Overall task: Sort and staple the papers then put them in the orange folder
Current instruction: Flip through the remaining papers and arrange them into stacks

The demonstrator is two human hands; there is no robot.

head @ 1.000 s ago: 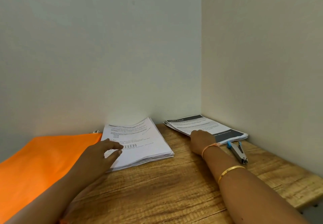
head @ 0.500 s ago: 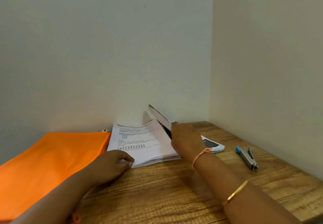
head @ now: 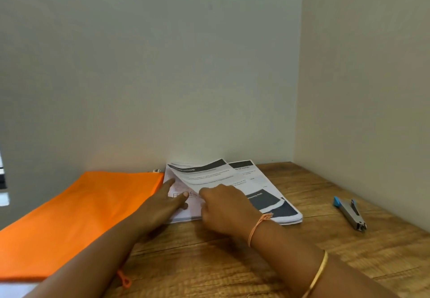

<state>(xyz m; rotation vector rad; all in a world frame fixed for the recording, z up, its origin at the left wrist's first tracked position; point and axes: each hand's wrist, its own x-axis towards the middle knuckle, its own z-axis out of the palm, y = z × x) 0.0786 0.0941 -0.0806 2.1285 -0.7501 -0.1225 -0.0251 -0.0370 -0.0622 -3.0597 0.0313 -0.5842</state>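
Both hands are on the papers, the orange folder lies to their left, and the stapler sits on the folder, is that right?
Not quite: the stapler lies on the table, right of the papers and apart from them, not on the folder, as the head view shows. The left hand and right hand are on the papers, with the folder to their left.

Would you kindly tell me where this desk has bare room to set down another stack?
The desk is bare between the papers and the stapler, in the back right corner by the walls, and in front of the stapler. The orange folder covers the left; the left hand and right hand crowd the centre on the papers.
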